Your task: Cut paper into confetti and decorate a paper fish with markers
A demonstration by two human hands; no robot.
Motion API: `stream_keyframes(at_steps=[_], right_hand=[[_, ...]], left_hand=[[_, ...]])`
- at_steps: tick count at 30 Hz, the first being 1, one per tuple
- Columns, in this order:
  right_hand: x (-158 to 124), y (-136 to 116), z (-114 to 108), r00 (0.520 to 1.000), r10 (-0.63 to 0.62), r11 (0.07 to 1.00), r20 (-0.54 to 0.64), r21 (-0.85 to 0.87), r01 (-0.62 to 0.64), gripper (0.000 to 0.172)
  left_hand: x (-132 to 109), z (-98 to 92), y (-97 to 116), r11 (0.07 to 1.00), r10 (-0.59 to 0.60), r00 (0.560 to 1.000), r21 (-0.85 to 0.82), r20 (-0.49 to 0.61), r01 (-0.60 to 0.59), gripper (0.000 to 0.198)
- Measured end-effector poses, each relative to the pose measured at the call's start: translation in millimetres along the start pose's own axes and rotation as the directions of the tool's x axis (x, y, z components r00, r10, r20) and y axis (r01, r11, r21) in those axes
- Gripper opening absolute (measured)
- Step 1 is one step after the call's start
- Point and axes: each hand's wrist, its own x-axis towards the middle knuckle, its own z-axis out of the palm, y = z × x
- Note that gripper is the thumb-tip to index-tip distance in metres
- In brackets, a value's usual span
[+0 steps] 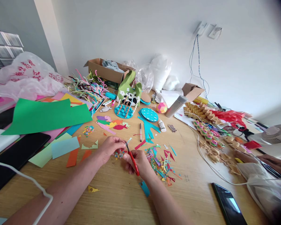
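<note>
My right hand is closed around red-handled scissors, whose blades point up and away toward my left hand. My left hand pinches a small pale blue paper strip at the scissor blades. Below the fingertips lies a pile of tiny coloured paper bits, partly covered by the hands. Colourful paper scraps spread to the right of my right hand. Several coloured paper fish lie beyond my left hand, near a second heap of small bits.
Green paper and other sheets are stacked at left. A pen, a white bottle and a grey tumbler stand or lie farther back. A phone is at front right, near another person's hand. A white cable crosses the table.
</note>
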Motion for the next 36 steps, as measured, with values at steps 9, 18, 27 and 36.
stream_keyframes(at_steps=[9, 18, 27, 36], right_hand=[[0.5, -1.8, 0.8, 1.000, 0.001, 1.000, 0.003, 0.007, -0.001, 0.053], [-1.1, -5.8, 1.2, 1.000, 0.020, 1.000, -0.015, -0.019, -0.020, 0.058], [-1.1, -6.1, 1.1, 1.000, 0.023, 1.000, -0.017, -0.014, -0.024, 0.058], [-1.5, -7.7, 1.9, 0.999, 0.033, 0.999, -0.016, -0.034, -0.033, 0.058]], left_hand=[[0.3, 0.5, -0.3, 1.000, 0.007, 1.000, 0.017, -0.008, -0.007, 0.027], [0.0, -0.4, -0.7, 1.000, 0.002, 1.000, 0.002, 0.000, -0.002, 0.028], [2.3, 0.6, -4.0, 1.000, 0.027, 1.000, 0.002, 0.015, -0.027, 0.024], [2.1, -0.1, -2.5, 1.000, 0.027, 0.999, 0.015, 0.018, -0.027, 0.022]])
